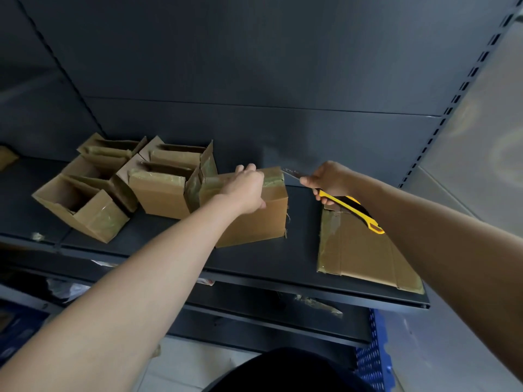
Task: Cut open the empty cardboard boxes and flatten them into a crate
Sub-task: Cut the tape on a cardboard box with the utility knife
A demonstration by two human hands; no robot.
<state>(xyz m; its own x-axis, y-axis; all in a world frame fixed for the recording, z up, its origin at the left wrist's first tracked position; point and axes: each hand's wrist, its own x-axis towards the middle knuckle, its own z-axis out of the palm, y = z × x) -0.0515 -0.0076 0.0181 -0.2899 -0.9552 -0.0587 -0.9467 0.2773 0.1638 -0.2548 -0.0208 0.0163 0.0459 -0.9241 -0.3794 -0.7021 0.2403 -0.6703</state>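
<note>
A small taped cardboard box [254,222] stands upright on the dark shelf [297,258]. My left hand [245,188] grips its top edge from the left. My right hand [329,179] holds a yellow and black utility knife [351,207], whose blade [290,171] points at the box's top right corner. One flattened box [362,250] lies on the shelf to the right, partly under my right forearm.
Several opened cardboard boxes [158,188] with flaps up are grouped at the left of the shelf. A blue perforated crate [370,360] sits on the floor at the lower right. Slotted uprights [452,103] bound the shelf on the right. Tape scraps [319,305] lie on a lower shelf.
</note>
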